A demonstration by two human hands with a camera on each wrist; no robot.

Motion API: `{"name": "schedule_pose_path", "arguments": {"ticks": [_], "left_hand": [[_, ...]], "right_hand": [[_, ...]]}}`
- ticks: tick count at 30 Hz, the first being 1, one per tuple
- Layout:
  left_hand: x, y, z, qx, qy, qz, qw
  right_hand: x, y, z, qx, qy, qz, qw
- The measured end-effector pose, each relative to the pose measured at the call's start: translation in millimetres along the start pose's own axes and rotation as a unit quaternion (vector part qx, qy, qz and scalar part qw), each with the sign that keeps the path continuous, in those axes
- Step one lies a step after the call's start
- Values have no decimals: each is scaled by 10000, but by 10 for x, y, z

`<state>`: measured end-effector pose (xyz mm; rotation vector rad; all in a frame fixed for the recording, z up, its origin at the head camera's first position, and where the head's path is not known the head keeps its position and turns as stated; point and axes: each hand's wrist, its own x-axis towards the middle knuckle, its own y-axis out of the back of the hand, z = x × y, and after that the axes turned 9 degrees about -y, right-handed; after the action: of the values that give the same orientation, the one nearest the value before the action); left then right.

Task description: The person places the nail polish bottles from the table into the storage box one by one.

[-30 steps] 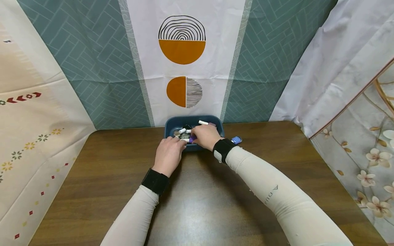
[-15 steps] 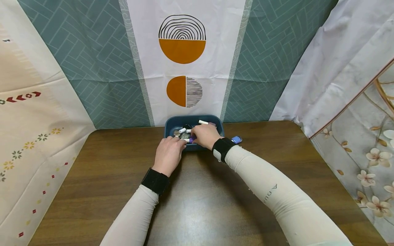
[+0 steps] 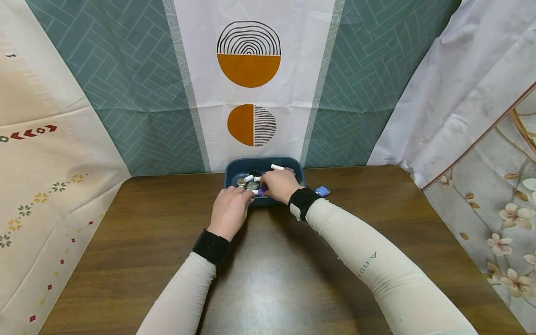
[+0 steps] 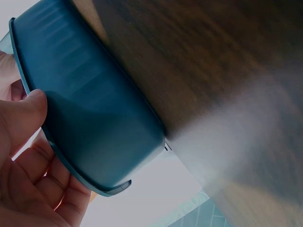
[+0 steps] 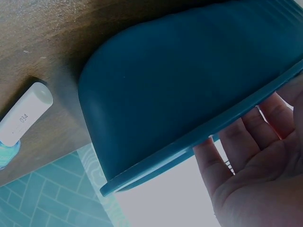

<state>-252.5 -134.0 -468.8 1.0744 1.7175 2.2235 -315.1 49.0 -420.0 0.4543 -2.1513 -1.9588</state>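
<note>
A dark blue plastic bin (image 3: pixel 234 168) stands at the table's back edge and holds small white-capped bottles and dark items. My left hand (image 3: pixel 229 209) grips its front-left rim; in the left wrist view the thumb (image 4: pixel 35 106) lies over the rim, the other fingers curled behind it. My right hand (image 3: pixel 281 185) reaches over the front-right part of the bin and pinches a purple nail polish bottle (image 3: pixel 262 191). That bottle's white cap (image 3: pixel 254 191) points toward the left fingertips. In the right wrist view, the right fingers (image 5: pixel 236 142) curl beyond the rim, with their tips hidden.
A blue nail polish bottle (image 3: pixel 322 190) lies on the brown wooden table (image 3: pixel 167 223) just right of the bin; the right wrist view shows its white cap (image 5: pixel 29 111) marked 034. Another white cap (image 3: pixel 276 166) sticks up behind the right hand. Patterned cloths (image 3: pixel 146 83) hang around the table.
</note>
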Motion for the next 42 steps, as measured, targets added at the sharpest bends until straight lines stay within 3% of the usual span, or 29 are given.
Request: {"name": "schedule_pose_path", "arguments": {"ticks": [22,42], "left_hand": [[-8,-2,6,-9,54,-97,9999],[5,22,8,51,98,-141,9998]], "right_hand": [[-23,-21,-6,77,-15,42,10000],[-170,-131,265,406,555,1150,9910]]}}
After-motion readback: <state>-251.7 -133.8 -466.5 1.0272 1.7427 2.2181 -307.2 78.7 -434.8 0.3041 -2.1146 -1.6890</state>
